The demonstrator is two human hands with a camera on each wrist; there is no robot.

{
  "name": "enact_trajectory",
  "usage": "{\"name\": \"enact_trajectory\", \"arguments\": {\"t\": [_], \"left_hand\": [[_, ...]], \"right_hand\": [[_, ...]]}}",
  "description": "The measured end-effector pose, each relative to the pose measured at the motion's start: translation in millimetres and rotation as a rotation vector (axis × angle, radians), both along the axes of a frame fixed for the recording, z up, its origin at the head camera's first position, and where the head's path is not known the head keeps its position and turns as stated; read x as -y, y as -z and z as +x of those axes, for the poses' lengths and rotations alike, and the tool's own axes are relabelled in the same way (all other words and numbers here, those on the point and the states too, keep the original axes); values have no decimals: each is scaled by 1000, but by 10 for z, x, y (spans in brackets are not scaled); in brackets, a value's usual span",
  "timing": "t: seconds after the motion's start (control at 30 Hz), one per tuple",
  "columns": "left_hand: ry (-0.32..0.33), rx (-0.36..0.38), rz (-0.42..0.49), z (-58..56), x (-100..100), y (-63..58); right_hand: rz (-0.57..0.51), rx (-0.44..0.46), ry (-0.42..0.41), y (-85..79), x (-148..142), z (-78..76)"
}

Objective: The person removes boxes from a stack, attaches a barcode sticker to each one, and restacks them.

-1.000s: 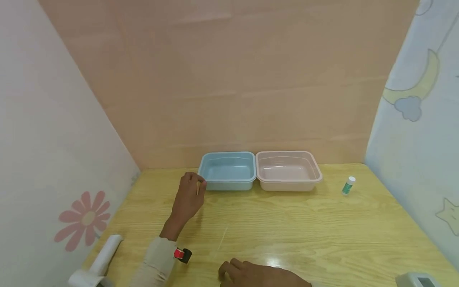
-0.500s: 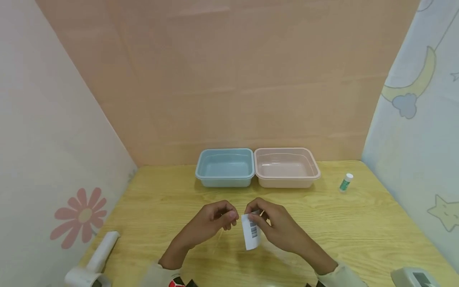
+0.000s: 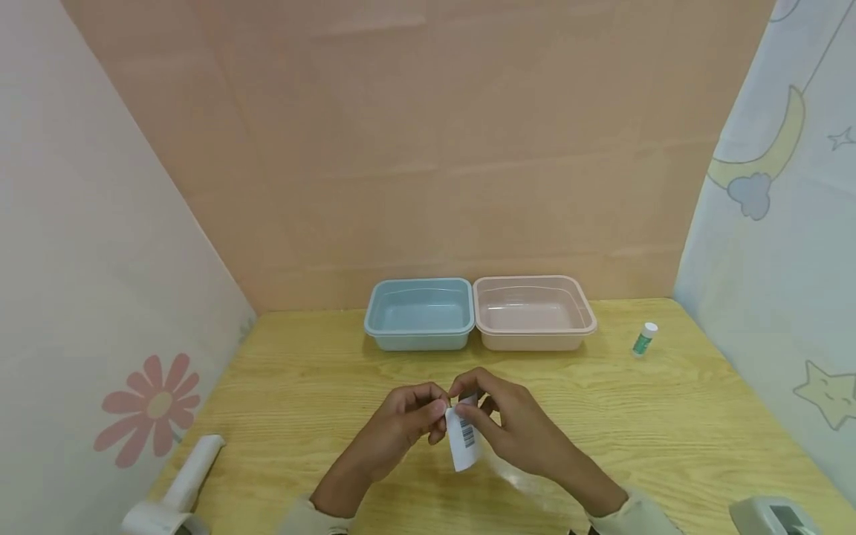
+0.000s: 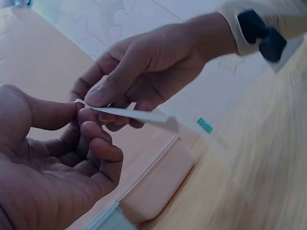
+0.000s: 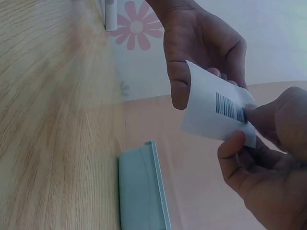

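A small white barcode label (image 3: pixel 458 448) is held up over the table between both hands. My right hand (image 3: pixel 515 423) pinches it by thumb and fingers near its upper right part; the printed barcode (image 5: pixel 229 107) faces the right wrist camera. At its other edge my left hand (image 3: pixel 401 427) pinches a corner between thumb and forefinger, the fingertips of both hands almost meeting. In the left wrist view the label (image 4: pixel 144 116) shows nearly edge-on and slightly curved. Part of it is hidden by my right fingers.
Behind the hands a blue basin (image 3: pixel 420 343) and a pink basin (image 3: pixel 531 342) stand side by side. A small white-capped bottle or stick (image 3: pixel 645 339) is at the right. A white handheld device (image 3: pixel 183 483) lies front left; a grey device (image 3: pixel 769 513) is front right.
Both hands have come together over the table's middle, and the label has come into view in the right hand. During the last half second the left fingers closed in on the label's corner.
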State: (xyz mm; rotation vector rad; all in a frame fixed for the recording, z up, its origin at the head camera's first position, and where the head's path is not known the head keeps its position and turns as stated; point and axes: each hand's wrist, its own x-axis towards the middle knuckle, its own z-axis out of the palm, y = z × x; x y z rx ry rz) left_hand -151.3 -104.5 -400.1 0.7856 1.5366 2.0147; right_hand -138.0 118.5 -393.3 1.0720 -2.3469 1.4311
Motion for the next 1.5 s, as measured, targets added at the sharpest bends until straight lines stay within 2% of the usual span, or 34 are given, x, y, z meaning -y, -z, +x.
{"name": "enact_trajectory", "arguments": {"t": [0.1,0.2,0.27,0.4,0.5,0.6,0.73,0.83,0.9,0.97,1.03,1.1,1.17,1.23,1.37,1.43,1.5], "left_hand": [[42,92,73,1,-4,28],[49,142,94,3,-10,48],[45,175,113,10,-19,50],[46,249,177,32,-40,40],[49,255,197,41,-37,33],[-9,227,106,32,-1,33],[-123,146,-182,-3,111,83],[-145,46,-426,-7,240,190],[-129,-80,-596,13,329,294],[-111,-214,-735,45,395,393],[-110,-343,-840,77,425,457],[-138,-425,-917,93,428,464],[-194,-443,-945,80,421,406],[-267,-458,-915,23,411,313],[-418,-445,-728,-123,373,119],[-485,-444,-647,-173,343,72],[-547,-435,-607,-211,313,67]], "right_hand": [[-16,-66,-8,4,13,0],[2,-157,0,17,18,-1],[52,-275,29,30,20,-4],[133,-576,114,39,53,-19],[103,-725,139,-5,90,-22],[2,-775,99,-95,105,-8],[-184,-743,52,-221,69,6],[-318,-658,70,-266,1,-19],[-399,-573,69,-259,-58,-57],[-462,-448,52,-225,-114,-89],[-502,-332,38,-170,-157,-124],[-512,-227,39,-103,-178,-158],[-482,-129,60,-30,-175,-194],[-428,-41,83,57,-155,-239],[-302,65,141,181,-53,-326],[-270,87,168,166,23,-332],[-260,108,186,199,76,-371]]}}
